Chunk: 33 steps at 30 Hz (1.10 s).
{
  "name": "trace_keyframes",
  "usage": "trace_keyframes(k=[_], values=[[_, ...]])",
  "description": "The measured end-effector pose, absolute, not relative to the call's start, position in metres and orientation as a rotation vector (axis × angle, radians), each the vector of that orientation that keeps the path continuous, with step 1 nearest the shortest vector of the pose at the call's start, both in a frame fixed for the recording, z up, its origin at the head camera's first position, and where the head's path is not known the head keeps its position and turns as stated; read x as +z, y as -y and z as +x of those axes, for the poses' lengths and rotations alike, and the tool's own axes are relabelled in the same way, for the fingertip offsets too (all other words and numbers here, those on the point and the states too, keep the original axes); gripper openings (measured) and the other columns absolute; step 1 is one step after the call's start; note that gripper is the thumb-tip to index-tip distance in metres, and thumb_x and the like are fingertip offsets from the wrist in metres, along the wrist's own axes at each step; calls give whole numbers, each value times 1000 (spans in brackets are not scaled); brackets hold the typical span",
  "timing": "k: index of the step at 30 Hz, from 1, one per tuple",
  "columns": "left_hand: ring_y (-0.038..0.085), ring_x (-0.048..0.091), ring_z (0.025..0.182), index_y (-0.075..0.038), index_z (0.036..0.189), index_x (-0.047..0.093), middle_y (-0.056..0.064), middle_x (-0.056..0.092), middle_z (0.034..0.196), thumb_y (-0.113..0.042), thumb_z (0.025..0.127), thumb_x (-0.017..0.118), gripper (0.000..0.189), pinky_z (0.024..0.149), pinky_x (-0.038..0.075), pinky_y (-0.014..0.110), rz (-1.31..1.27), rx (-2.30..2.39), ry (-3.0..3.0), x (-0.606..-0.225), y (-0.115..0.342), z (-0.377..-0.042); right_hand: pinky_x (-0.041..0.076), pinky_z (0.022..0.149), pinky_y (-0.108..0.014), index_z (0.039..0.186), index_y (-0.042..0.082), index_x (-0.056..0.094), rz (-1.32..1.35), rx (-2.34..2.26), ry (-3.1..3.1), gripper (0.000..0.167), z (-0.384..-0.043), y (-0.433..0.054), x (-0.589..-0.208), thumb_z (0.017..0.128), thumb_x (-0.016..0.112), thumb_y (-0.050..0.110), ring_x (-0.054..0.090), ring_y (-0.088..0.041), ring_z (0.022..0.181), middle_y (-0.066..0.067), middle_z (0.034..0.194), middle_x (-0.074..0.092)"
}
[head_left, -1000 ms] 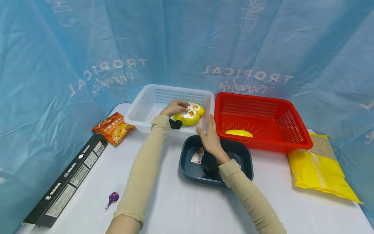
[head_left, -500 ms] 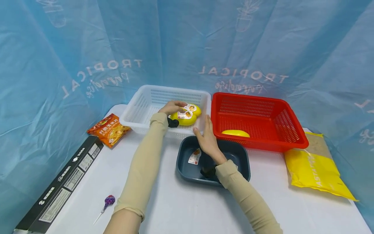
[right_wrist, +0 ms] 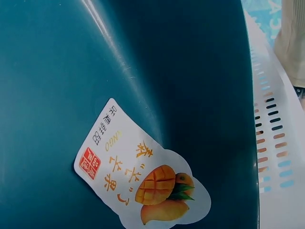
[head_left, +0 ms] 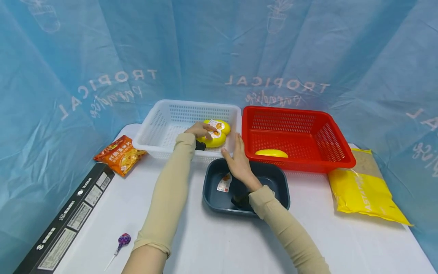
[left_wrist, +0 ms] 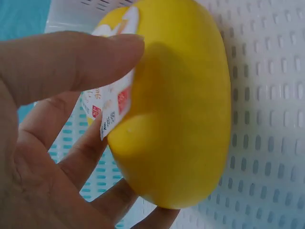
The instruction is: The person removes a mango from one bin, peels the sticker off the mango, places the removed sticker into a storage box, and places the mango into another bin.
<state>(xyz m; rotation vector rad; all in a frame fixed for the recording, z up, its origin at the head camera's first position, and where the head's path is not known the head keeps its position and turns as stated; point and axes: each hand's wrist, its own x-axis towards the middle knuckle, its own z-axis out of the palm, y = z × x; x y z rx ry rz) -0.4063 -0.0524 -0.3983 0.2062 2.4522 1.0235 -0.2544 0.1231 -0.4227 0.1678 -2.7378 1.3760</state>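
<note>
My left hand (head_left: 198,130) is inside the white basket (head_left: 145,146), gripping a yellow mango (left_wrist: 190,109). In the left wrist view the thumb lies over a white label (left_wrist: 116,102) on it, and the fingers reach round its lower side. A second labelled mango (head_left: 224,126) lies against it. My right hand (head_left: 239,164), fingers straight, is at the basket's front right corner, its wrist over a dark blue tub (head_left: 211,201). Inside that tub lies a mango-printed label (right_wrist: 133,171). Another yellow mango (head_left: 272,153) is in the red basket (head_left: 333,142).
An orange snack bag (head_left: 119,154) and a long black box (head_left: 65,217) lie on the left. Nearer the front is a purple lollipop (head_left: 124,239). A yellow pasta bag (head_left: 366,190) is at the right, by the red basket. Blue curtain (head_left: 205,49) hangs behind.
The whole scene has shifted left in the head view as the head turned. My left hand stays at the mango with slight finger movement; the right hand keeps its place by the basket.
</note>
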Motion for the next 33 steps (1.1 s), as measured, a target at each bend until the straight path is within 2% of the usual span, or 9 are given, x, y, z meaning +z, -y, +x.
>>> trace_keyframes(k=[9,16,23,28,33], values=[[29,33,138,-29,142,50,7,26,160,-13,85,69,62,116,31,45,156,901,-2445,-403,47,-409,25,116,-58,157,13,0,182,1377,2726,81,-256,-124,-425,98,48,43,16,-34,149,-7,164,2],[31,34,133,-33,145,44,10,27,158,-22,84,72,68,117,26,50,151,768,-2480,-404,44,-411,26,115,-58,157,14,-1,181,1380,2729,83,-255,-124,-423,98,49,43,16,-33,149,-7,165,1],[30,41,130,-20,149,39,12,36,154,-25,82,73,75,115,31,46,234,687,-2468,-402,44,-411,26,116,-56,157,15,-1,187,1376,2721,82,-255,-124,-423,98,48,43,15,-31,149,-4,165,1],[30,42,128,-19,150,38,11,37,154,-26,81,72,77,114,33,45,208,692,-2478,-398,45,-405,26,116,-56,157,15,0,203,1373,2715,83,-254,-124,-423,97,49,45,15,-30,149,-3,165,1],[31,38,132,-18,151,35,13,32,156,-31,82,68,77,114,32,47,227,715,-2502,-394,46,-403,29,114,-56,157,16,1,187,1373,2723,83,-253,-125,-424,97,49,46,17,-30,149,-2,165,1]])
